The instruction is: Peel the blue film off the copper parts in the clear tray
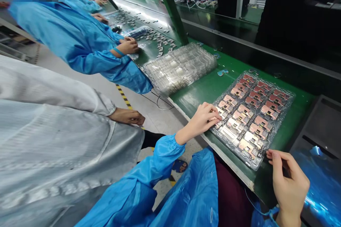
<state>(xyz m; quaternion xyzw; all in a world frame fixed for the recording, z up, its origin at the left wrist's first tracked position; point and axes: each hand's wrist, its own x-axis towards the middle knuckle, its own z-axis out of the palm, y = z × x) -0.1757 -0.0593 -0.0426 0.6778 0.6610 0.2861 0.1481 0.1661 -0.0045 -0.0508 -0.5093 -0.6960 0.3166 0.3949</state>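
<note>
A clear plastic tray filled with several copper-coloured circuit parts lies on the green bench in front of me. My left hand rests on the tray's near left corner, fingers curled down onto a part there. My right hand is at the tray's near right corner, fingers bent, fingertips touching the tray's edge. Whether either hand has a part pinched is hidden by the fingers.
A stack of empty clear trays sits to the left on the green bench. A person in white stands close on my left. Another person in blue works further along, among several scattered small parts. A dark bin is at right.
</note>
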